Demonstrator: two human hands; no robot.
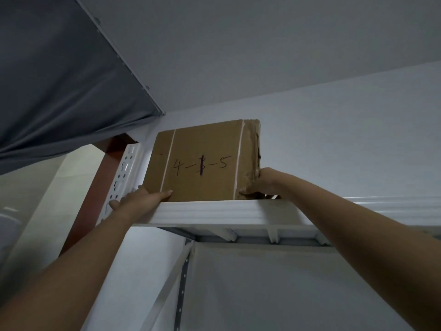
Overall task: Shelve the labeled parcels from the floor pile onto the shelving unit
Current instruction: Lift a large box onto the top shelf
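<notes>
Parcel (202, 161) — brown cardboard, taped, marked in pen "4-", a struck-out figure, "-5" — up on the top shelf (214, 212), held between both hands. Left hand (140, 199) gripping the lower left corner, thumb flat on the front face, just beside the white slotted post (121, 177). Right hand (260, 185) clasping the crumpled lower right corner, thumb in front, fingers behind. Above the left hand, a grey curtain (59, 80).

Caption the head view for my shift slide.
Left hand and right hand hold the lower corners of a taped cardboard parcel on the white shelf.
</notes>
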